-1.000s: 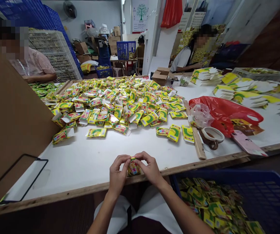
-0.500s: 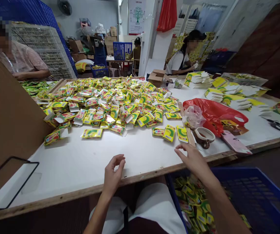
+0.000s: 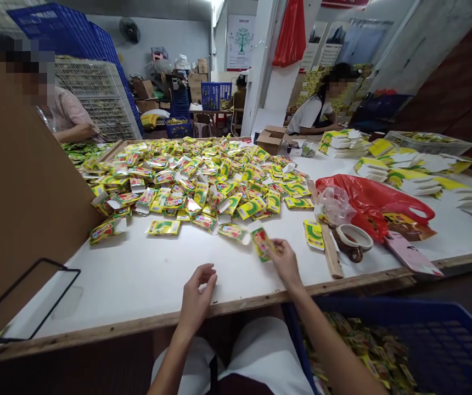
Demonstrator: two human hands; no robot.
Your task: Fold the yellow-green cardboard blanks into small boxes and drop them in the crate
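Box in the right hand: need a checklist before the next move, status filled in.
1. Box held by the right hand: ok, pinched between thumb and fingers.
2. Box ends shut: cannot tell; the hand covers one end and the box looks blurred.
3. Left hand free: ok, nothing visible in it.
4. All boxes in the pile closed: not ok, several show open white flaps.
5. Cup apart from the right hand: ok, it stands beyond the wooden strip.
6. Blue crate in view: ok, below the table edge at right, with boxes inside.
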